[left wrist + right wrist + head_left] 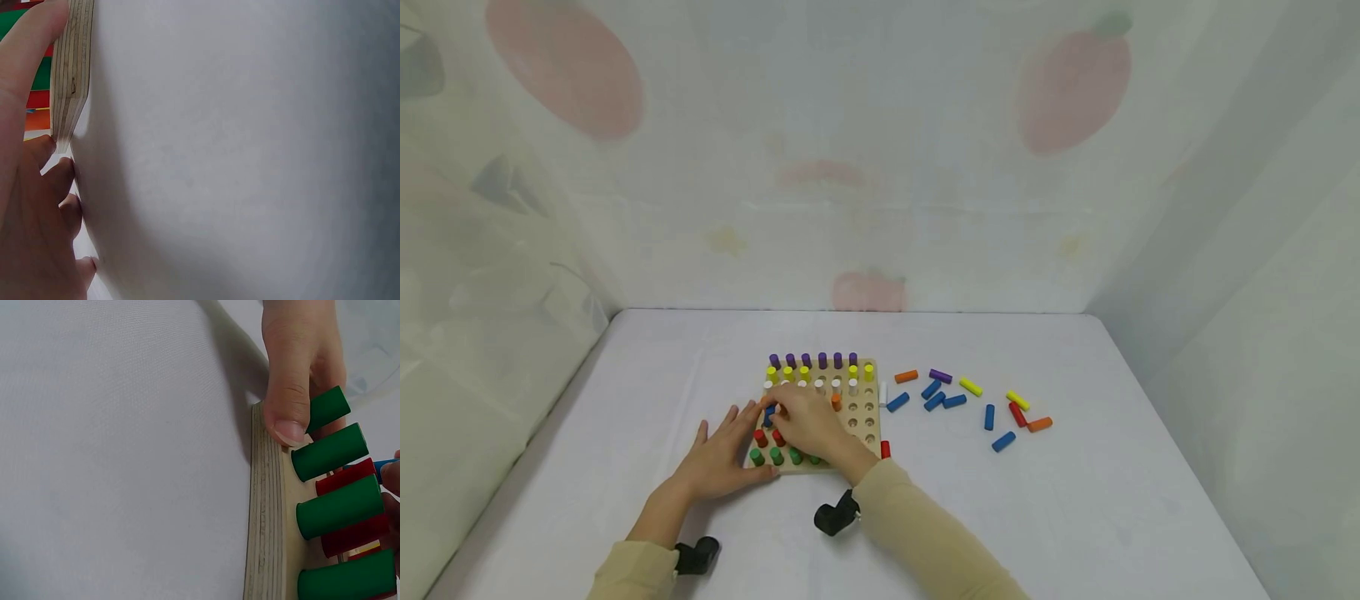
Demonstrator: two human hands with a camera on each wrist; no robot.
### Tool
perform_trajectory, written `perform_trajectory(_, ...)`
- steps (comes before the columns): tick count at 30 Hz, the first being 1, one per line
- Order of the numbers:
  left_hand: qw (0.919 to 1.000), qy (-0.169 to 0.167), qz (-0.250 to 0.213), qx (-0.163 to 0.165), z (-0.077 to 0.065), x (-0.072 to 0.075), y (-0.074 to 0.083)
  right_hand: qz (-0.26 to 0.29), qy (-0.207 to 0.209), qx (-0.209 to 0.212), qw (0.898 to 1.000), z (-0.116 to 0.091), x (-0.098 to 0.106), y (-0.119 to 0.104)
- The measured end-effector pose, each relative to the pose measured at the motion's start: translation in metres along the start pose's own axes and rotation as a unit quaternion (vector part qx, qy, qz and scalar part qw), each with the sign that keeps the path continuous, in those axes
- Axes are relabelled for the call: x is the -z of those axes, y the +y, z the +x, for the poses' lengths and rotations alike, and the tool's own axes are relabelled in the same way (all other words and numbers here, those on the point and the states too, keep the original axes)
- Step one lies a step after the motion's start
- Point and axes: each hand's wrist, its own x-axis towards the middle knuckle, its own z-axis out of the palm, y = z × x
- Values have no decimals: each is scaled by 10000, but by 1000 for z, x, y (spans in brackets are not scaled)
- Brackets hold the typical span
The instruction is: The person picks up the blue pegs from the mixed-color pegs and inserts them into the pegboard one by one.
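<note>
A wooden pegboard holds rows of coloured pegs: purple at the back, then yellow, white, orange, red and green at the front. My right hand reaches over its left part and pinches a blue peg just behind the red pegs. In the right wrist view fingertips touch that blue peg; whether it sits fully in a hole is hidden. My left hand lies spread at the board's left side, its thumb touching the front corner near the green pegs.
Loose pegs lie right of the board: several blue pegs, orange, a purple one, yellow and red. Close to the board's right edge are a white peg and a red one. White cloth covers the table.
</note>
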Motion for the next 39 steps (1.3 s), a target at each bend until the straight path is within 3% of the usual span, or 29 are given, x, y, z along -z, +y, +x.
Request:
perform_trajectory(13, 10000, 4, -16, 48, 0, 0, 1, -586, -137, -54, 9982, 2, -5, -3)
perform_trajectory(23, 10000, 26, -37, 37, 0, 0, 1, -613, -46, -102, 9981, 3, -8, -2)
perform_trajectory(39, 10000, 60, -63, 12, 0, 1, 2, -805, 11, 171, 9966, 0, -9, -1)
